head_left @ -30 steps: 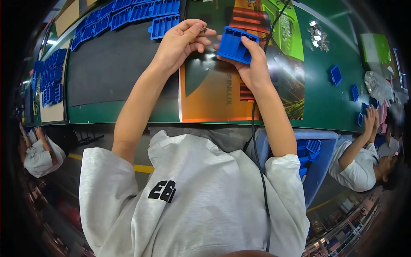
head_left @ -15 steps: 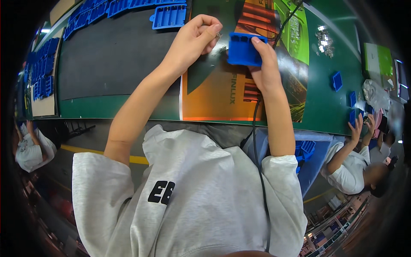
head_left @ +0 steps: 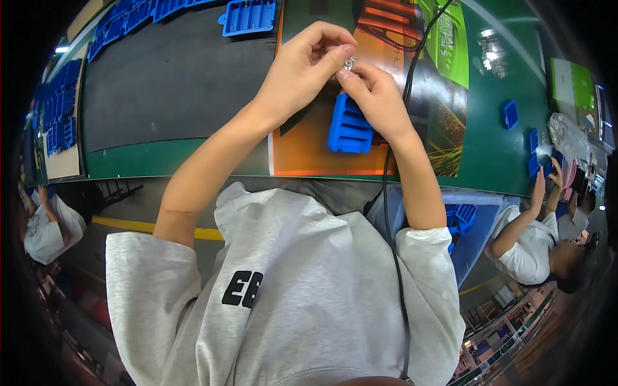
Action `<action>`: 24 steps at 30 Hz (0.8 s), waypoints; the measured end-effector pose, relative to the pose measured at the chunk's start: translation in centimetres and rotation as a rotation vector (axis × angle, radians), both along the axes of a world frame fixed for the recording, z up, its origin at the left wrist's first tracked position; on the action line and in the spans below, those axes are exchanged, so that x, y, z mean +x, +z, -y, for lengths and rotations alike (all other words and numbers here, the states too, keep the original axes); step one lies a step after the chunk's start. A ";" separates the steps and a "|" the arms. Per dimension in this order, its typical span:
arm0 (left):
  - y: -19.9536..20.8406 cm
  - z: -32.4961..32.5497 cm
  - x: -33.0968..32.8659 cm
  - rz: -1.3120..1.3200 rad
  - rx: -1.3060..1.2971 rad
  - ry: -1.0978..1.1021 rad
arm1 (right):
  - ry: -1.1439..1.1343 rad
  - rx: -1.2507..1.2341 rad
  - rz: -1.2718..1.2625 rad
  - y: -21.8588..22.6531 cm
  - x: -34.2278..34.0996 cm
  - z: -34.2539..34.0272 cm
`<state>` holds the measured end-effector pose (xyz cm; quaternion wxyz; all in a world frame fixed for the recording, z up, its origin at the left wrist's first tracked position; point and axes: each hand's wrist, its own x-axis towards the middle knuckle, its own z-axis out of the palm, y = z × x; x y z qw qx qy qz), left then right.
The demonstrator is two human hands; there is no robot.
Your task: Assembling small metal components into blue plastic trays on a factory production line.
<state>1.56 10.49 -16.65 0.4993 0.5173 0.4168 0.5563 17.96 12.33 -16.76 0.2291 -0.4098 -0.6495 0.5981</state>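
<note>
Both my hands meet over the glossy printed sheet. Between the fingertips of my left hand (head_left: 308, 72) and my right hand (head_left: 381, 103) is a small shiny metal piece (head_left: 349, 64), its exact kind too small to make out. Each hand pinches at it with thumb and forefinger. Beneath my right hand, a blue plastic battery case (head_left: 349, 132) with long compartments sits tilted, its upper end against the hand. Whether the hidden lower fingers hold the case, I cannot tell.
Blue cases (head_left: 250, 17) line the far edge of a dark mat (head_left: 167, 83). A heap of metal pieces (head_left: 492, 55) and a single blue case (head_left: 510, 114) lie on the green table to the right. A black cable (head_left: 412, 71) crosses the printed sheet (head_left: 302, 154). People work at both sides.
My hands have come together at the metal piece. The blue case has turned and dropped nearer me, below my right hand, whose thumb has left its rim.
</note>
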 end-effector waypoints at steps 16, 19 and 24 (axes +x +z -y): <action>0.7 -0.3 -1.8 0.032 -0.157 -0.097 | -0.164 -0.094 -0.280 -0.2 0.7 -0.3; 0.4 -0.3 -1.8 -0.014 -0.185 -0.138 | -0.173 -0.078 -0.277 -0.5 0.5 -0.2; 0.7 0.0 -1.1 0.028 -0.225 -0.217 | -0.201 0.098 -0.194 -0.5 0.5 0.3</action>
